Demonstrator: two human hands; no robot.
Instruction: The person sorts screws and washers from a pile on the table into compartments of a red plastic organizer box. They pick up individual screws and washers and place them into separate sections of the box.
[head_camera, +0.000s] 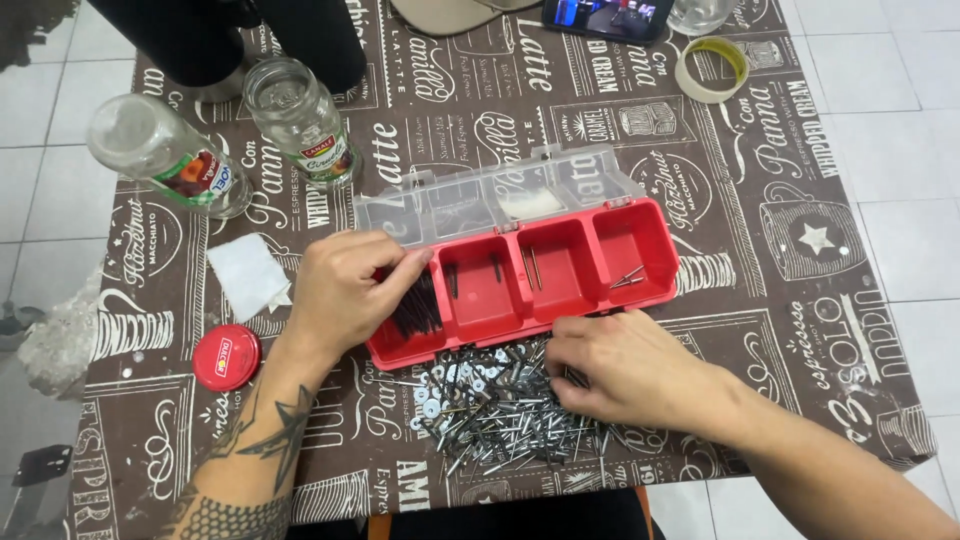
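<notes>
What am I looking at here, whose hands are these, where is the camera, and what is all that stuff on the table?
There is no machine here. One camera sits on a person's head and looks down, so the two bare hands are that person's own.

The left hand rests at the left end of a red box with four compartments and an open clear lid. Its fingers touch a bunch of dark nails in the leftmost compartment. The other compartments hold only a few pieces.

The right hand lies on a pile of screws, nails and washers in front of the box. Whether it grips any cannot be seen.

Also on the printed tablecloth: two empty glass jars lying down, a red jar cap, a white paper, a tape roll and a phone.
</notes>
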